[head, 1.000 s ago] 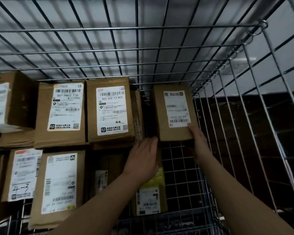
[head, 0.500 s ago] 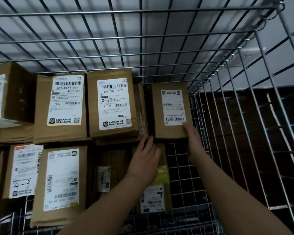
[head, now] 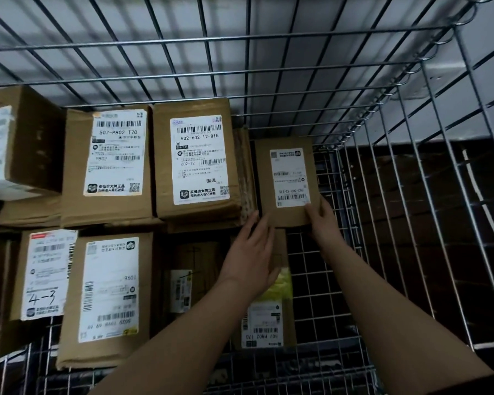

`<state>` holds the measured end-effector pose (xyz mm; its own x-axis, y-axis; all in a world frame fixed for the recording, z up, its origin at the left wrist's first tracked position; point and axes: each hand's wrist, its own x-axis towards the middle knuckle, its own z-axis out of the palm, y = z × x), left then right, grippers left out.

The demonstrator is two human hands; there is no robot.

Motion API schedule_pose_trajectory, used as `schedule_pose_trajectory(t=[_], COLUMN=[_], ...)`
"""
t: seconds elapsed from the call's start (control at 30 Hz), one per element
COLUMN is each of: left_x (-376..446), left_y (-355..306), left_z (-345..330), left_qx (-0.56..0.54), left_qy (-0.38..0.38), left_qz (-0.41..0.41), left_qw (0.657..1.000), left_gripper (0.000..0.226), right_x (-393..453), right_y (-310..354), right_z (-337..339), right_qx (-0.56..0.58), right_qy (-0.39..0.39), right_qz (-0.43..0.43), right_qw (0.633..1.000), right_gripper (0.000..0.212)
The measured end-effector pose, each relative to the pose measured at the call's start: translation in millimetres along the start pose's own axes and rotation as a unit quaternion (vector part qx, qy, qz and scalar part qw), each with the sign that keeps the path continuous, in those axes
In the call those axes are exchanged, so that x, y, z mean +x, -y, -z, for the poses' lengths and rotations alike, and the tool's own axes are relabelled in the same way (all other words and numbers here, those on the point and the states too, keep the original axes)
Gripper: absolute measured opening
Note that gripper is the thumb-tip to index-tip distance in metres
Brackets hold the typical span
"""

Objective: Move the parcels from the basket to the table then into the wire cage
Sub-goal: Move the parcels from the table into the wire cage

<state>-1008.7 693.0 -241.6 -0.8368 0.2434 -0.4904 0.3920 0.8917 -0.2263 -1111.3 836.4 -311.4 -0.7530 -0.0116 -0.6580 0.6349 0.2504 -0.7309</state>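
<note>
Parcel upright, label upside down, right hand pinching its lower corner, left hand flat alongside.

parcels in view: eight cardboard ones, maybe more hidden beneath | white shipping labels showing: seven | wire cage: one | hands: two, left hand and right hand

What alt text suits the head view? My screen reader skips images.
Both hands place a small labelled parcel in a wire cage: the right hand grips its lower corner, the left hand lies flat beside it. More labelled cardboard parcels are stacked to the left.
</note>
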Motion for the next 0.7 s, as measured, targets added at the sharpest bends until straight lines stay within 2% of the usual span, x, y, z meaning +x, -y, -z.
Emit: schedule_pose_trajectory(t=[0.3,0.4,0.57,0.7], left_x=[11,6,-17,-53], left_y=[-4,1,18,43], left_z=[10,20,63,120], left_qx=[-0.011,-0.063,-0.169,-0.255], left_qy=[0.037,0.017,-0.030,-0.027], left_qz=[0.011,0.014,0.030,0.111], left_qw=[0.999,0.998,0.985,0.960], left_gripper=[0.082,0.077,0.051,0.033], right_x=[4,-8,-49,-109], right_y=[12,26,66,118], right_z=[-8,-6,9,22], right_qx=[-0.092,-0.138,-0.239,-0.322], right_qy=[-0.024,-0.017,-0.013,-0.007], right_qz=[-0.017,-0.040,-0.018,0.006], right_qw=[0.995,0.989,0.971,0.947], right_gripper=[0.052,0.056,0.050,0.038])
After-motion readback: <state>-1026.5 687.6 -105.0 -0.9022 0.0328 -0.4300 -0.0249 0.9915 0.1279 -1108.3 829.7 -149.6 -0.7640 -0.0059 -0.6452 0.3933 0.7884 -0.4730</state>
